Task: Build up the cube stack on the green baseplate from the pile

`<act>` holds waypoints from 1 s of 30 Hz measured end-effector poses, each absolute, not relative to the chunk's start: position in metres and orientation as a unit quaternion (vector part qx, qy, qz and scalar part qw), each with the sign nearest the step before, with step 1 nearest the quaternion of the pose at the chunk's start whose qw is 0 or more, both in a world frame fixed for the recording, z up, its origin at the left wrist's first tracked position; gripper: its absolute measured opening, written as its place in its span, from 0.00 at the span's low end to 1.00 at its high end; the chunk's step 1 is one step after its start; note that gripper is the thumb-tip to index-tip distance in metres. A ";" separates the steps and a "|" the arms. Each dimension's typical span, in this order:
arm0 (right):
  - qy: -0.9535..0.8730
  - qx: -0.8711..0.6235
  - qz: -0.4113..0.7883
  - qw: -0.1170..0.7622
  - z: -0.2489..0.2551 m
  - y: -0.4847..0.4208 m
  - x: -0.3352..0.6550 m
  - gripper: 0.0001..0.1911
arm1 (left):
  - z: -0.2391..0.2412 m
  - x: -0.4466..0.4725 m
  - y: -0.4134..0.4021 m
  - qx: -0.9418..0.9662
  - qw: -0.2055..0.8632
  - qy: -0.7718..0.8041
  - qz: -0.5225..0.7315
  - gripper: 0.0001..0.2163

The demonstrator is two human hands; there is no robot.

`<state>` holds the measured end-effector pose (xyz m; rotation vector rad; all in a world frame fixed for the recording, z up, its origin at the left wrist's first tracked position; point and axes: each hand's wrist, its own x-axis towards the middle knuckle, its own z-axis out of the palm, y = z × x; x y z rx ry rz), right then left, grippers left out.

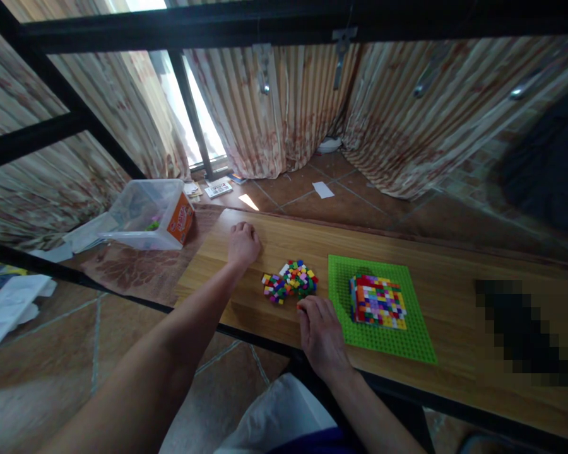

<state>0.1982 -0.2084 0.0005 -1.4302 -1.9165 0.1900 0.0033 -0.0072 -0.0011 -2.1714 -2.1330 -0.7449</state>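
Note:
A loose pile of small, many-coloured toy building bricks (291,280) lies on the wooden tabletop between my hands. My right hand (320,328) is just in front of the pile, thumb and fingers pinched together. A bit of a small orange brick (300,307) shows at its fingertips. Beyond the pile, toward the far left end of the table, my left hand (245,244) rests with its fingers curled under; what is inside it, if anything, is hidden. A multicoloured block of joined bricks (378,302) stands on a green studded baseplate (419,331), right of my right hand.
A clear plastic bin (144,239) with an orange label stands on the mat past the table's left end. Black frame bars (199,31) cross above the far side. Curtains (274,113) hang behind. A blurred dark patch (520,334) covers part of the table's right side.

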 end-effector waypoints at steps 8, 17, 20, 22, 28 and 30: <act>-0.759 -0.567 0.044 0.316 -0.012 -0.206 0.195 0.11 | -0.002 0.002 -0.007 -0.696 0.003 -0.674 -0.246 0.10; -0.725 -0.581 0.066 0.363 -0.014 -0.209 0.202 0.13 | -0.004 0.002 -0.006 -0.692 -0.001 -0.680 -0.242 0.10; -0.720 -0.586 0.080 0.364 -0.013 -0.212 0.208 0.14 | -0.004 0.003 -0.006 -0.692 -0.009 -0.679 -0.245 0.10; -0.717 -0.589 0.090 0.361 -0.012 -0.213 0.211 0.14 | -0.004 0.003 -0.006 -0.692 -0.012 -0.678 -0.247 0.11; -0.711 -0.594 0.105 0.362 -0.008 -0.214 0.214 0.16 | -0.002 0.003 -0.006 -0.691 -0.013 -0.682 -0.239 0.11; -0.712 -0.593 0.101 0.362 -0.007 -0.215 0.215 0.17 | -0.001 0.004 -0.007 -0.689 -0.012 -0.684 -0.237 0.10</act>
